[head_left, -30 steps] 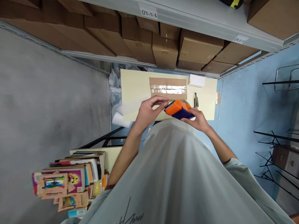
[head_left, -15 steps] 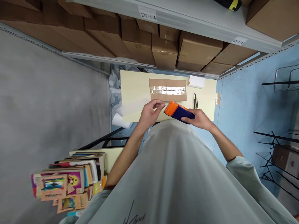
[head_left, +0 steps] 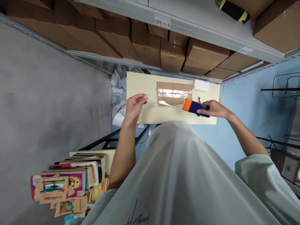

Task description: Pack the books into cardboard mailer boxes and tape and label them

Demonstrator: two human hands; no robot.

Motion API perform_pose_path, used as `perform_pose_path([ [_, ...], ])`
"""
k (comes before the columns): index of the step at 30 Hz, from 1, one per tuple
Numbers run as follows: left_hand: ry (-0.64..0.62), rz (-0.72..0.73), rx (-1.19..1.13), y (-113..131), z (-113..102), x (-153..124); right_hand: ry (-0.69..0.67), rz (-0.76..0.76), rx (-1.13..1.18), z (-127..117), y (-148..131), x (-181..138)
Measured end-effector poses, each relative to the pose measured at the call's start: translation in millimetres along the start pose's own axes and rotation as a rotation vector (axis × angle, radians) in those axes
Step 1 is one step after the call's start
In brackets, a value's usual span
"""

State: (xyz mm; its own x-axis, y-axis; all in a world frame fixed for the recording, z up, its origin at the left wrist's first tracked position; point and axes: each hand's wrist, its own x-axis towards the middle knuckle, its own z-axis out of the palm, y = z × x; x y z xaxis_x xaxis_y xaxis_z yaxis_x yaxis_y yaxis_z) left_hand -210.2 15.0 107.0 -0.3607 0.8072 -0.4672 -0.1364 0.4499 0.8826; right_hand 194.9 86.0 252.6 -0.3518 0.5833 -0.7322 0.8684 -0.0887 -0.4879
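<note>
My right hand (head_left: pixel 214 109) is closed around an orange-and-navy tape dispenser (head_left: pixel 194 107), its orange end pointing left, over the right part of the table. Away to the left, my left hand (head_left: pixel 136 105) pinches its thumb and fingers together above the table's left part. A faint, shiny strip of clear tape (head_left: pixel 166 103) shows between the hands; its ends are hard to make out. Just beyond lies a flat cardboard box (head_left: pixel 174 87) with glossy clear tape along its middle. A utility knife (head_left: pixel 199 100) lies partly hidden behind the dispenser.
A small white box (head_left: pixel 201 85) sits at the back right of the cream table (head_left: pixel 145 117). Overhead, a metal shelf (head_left: pixel 199 37) holds several cardboard boxes and a black-and-yellow tool (head_left: pixel 234 12). Stacked books (head_left: pixel 77 178) stand at lower left. White wrapping material (head_left: pixel 117 117) lies beside the table.
My hands have moved apart: the left has gone left and slightly away, the right has gone right with the tape dispenser. The dispenser is now more level. The view has shifted slightly.
</note>
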Motion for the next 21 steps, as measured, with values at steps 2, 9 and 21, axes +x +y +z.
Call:
perform_pose_path([
  [2, -0.011, -0.061, -0.084, -8.3, 7.3, 11.2, 0.007, -0.003, -0.027, -19.8, -6.2, 16.3],
  [9, -0.039, -0.167, -0.193, -30.9, 28.3, 41.9, -0.044, 0.014, -0.223, -73.8, -21.8, 72.0],
  [21, -0.065, -0.303, -0.233, -74.0, 48.7, 68.4, -0.136, 0.111, -0.307, -75.4, -26.7, 104.0],
])
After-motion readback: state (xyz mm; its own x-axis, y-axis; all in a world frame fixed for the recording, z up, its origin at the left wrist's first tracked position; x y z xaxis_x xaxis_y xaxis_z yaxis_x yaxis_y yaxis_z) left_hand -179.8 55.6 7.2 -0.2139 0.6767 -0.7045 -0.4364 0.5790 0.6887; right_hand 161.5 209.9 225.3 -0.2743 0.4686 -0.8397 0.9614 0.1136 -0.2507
